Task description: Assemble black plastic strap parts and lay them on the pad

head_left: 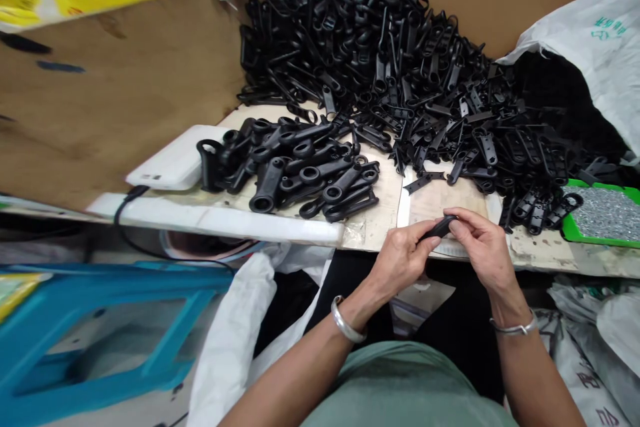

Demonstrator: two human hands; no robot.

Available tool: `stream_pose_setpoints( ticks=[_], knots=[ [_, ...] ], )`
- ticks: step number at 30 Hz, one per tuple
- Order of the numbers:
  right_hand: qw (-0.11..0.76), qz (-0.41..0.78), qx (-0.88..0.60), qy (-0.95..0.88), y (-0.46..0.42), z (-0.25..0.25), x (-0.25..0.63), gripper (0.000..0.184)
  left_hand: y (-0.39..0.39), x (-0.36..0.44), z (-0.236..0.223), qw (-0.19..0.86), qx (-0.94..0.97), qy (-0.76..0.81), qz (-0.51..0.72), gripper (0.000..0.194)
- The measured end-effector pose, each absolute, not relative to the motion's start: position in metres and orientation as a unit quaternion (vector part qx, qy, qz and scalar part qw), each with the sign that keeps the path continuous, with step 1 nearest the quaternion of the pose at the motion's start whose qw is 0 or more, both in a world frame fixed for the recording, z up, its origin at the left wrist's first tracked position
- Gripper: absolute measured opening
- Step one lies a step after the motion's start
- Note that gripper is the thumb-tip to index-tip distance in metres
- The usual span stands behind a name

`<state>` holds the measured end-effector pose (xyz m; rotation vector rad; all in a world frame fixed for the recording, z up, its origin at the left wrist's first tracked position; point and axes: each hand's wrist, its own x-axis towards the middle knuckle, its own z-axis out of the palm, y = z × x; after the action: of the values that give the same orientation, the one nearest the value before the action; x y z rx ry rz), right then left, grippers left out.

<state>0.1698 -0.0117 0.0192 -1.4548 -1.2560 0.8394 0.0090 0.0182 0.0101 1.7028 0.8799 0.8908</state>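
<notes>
Black plastic, or so it looks, makes up the small part [438, 229] pinched between the left hand [404, 255] and the right hand [481, 247], just above the front edge of the bench [373, 237]. Both hands are nearly closed on it — thumbs and fingertips gripping one end each. It should handle as light and fairly stiff, perhaps a little slick, so the broad ends seem the best hold, with gentle pressure along the thin middle. Ringed black pieces [320, 170] lie heaped nearby, left of a green tray [575, 230] holding small shiny bits [607, 213].
</notes>
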Motion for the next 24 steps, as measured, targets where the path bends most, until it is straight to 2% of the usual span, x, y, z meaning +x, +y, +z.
stream_pose_setpoints(
  ticks=[5,10,14,17,24],
  knots=[
    [0.456,0.415,-0.579,-0.533,-0.011,0.021,0.177,0.037,0.02,0.007,0.014,0.465,0.723,0.336,0.385,0.035],
    [0.519,0.411,-0.558,-0.501,-0.015,0.016,0.17,0.025,0.021,0.004,0.02,0.479,0.722,0.322,0.38,0.037],
    [0.555,0.442,-0.538,-0.455,-0.013,0.007,0.167,0.023,0.024,0.003,0.018,0.487,0.726,0.34,0.347,0.034],
    [0.542,0.462,-0.537,-0.452,-0.011,0.002,0.167,0.024,0.026,0.003,0.015,0.49,0.726,0.344,0.338,0.034],
    [0.502,0.411,-0.573,-0.5,-0.013,0.009,0.166,0.025,0.028,0.004,0.018,0.477,0.742,0.334,0.332,0.029]
  ],
)
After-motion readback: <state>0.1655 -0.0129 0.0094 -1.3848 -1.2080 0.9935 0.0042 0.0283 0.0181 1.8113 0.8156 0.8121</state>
